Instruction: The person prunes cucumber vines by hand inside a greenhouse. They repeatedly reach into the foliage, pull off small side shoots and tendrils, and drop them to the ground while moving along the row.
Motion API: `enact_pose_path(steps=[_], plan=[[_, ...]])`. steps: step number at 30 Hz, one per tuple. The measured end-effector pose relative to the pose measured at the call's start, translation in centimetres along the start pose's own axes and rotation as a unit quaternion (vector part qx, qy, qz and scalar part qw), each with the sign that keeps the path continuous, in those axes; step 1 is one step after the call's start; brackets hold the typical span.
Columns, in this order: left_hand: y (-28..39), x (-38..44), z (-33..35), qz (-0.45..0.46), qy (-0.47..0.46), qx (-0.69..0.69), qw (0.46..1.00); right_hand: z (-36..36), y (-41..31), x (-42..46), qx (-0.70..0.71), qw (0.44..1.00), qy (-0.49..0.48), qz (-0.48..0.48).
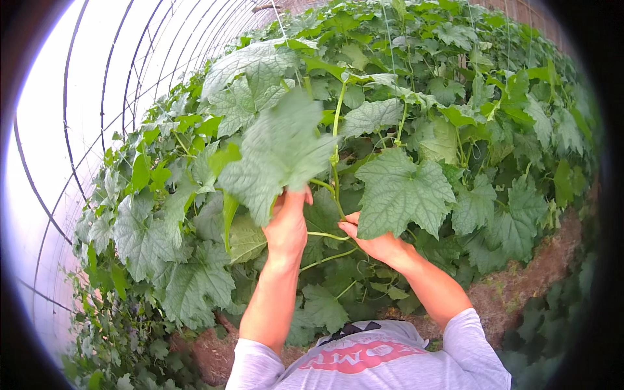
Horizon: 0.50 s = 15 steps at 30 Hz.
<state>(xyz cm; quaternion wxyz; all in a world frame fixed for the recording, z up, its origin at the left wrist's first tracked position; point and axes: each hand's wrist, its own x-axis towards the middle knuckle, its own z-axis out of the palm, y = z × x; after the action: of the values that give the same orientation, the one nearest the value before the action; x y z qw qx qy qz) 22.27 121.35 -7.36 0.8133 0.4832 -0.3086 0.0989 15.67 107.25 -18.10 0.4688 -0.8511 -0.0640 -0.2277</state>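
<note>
Both my hands are among broad, lobed leaves of a climbing vine. My left hand (pixel 287 214) is raised at the base of a large, motion-blurred leaf (pixel 282 146), which partly covers its fingers; whether they grip its stalk cannot be told. Just to the right, the fingertips of my right hand (pixel 365 234) pinch the green vine stem (pixel 336 187), low down where leaf stalks branch off. Another large leaf (pixel 407 192) hangs over the back of my right hand. A pale leaf stalk (pixel 327 235) runs between the two hands.
Dense vine foliage (pixel 453 117) surrounds the hands and reaches far back. Thin strings (pixel 388 39) hang down among the plants. Dark curved hoops (pixel 105 87) carry a pale translucent cover on the left. Brown soil (pixel 526 278) shows at lower right.
</note>
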Motion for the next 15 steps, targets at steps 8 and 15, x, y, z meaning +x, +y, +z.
enact_pose_path(steps=[8, 15], plan=[[-0.5, 1.0, -1.5, -0.210, 0.058, -0.026, 0.976, -0.8, 1.0, -0.6, -0.020, 0.999, -0.001, -0.048], [0.0, 4.2, -2.6, -0.421, -0.024, -0.122, 0.898, -0.9, 2.4, -1.0, -0.057, 0.992, 0.040, -0.106]])
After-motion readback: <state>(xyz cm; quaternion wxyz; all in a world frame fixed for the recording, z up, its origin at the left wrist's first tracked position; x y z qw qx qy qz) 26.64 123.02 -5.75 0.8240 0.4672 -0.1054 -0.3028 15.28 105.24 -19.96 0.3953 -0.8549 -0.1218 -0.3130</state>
